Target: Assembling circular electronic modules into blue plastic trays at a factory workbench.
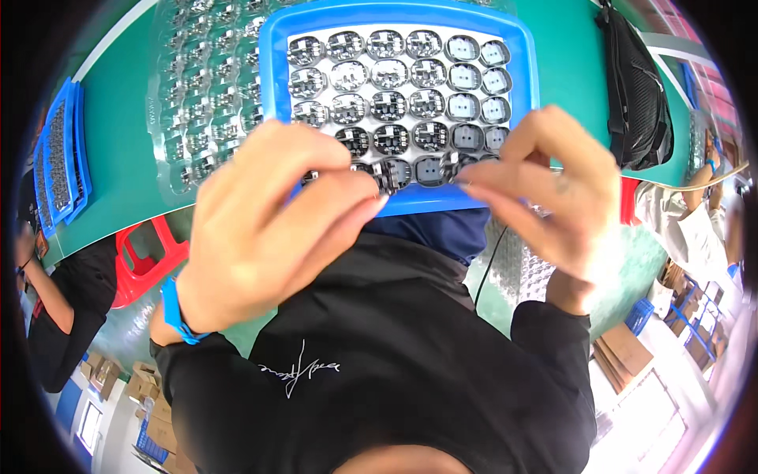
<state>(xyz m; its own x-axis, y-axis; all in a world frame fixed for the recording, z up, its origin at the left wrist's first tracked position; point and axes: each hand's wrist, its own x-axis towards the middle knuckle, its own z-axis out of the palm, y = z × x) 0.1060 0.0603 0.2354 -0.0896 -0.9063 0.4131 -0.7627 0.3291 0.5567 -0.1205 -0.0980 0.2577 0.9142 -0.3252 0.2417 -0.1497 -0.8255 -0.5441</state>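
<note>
A blue tray (267, 87) holds rows of small rounded black housings (388, 73), many with shiny metal parts inside; those in the right columns (463, 77) look plain inside. Both my hands are over its near edge. My left hand (272, 225), with a blue wristband (175, 312), is closed in a pinch on a small black housing (393, 175) in the nearest row. My right hand (557, 189) pinches a small dark part (453, 167) just above that row. A plain housing (429, 171) lies between my two pinches. Fingertips partly hide both held pieces.
Left of the tray, a clear plastic blister sheet (170, 118) carries rows of metallic parts on the green table (118, 126). Stacked blue trays (67, 158) stand at the far left, a black bag (636, 95) at the right. A red stool (150, 253) and another person's arm (55, 304) are at left.
</note>
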